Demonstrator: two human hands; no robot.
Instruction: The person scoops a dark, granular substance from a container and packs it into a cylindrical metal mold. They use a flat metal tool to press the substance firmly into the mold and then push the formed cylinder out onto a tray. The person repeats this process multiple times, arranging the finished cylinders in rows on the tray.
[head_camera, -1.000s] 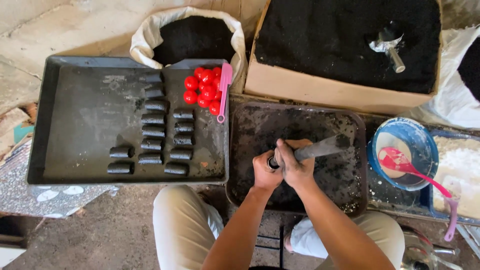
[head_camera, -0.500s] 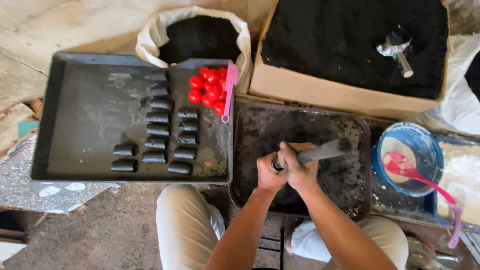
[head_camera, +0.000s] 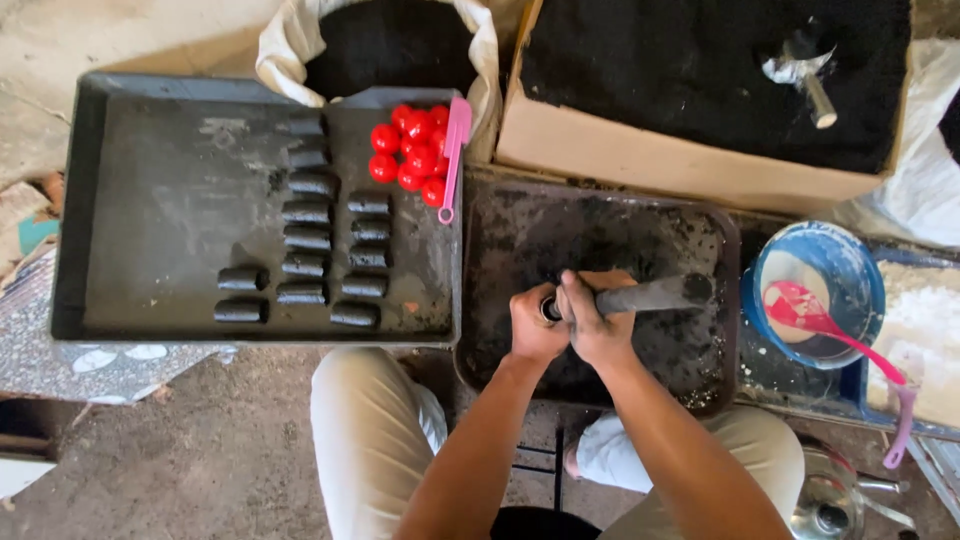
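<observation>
Head view looks down on both hands over a dirty black tray (head_camera: 520, 215). Left hand (head_camera: 535, 325) closes its grip around what seems a small dark tube (head_camera: 549, 308), mostly hidden. Right hand (head_camera: 597, 320) is clenched on a grey metal rod (head_camera: 655, 294) lying across the tray. Beside it, a bigger tray (head_camera: 150, 200) carries dark cylinders (head_camera: 305, 238) and red balls (head_camera: 412, 150).

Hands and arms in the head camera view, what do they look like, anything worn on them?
Both arms are bare up to the frame edge: no sleeves, gloves, watch or rings visible. The left hand and right hand show dark sooty smudges on knuckles and fingers. Light beige trousers cover the legs below.
</observation>
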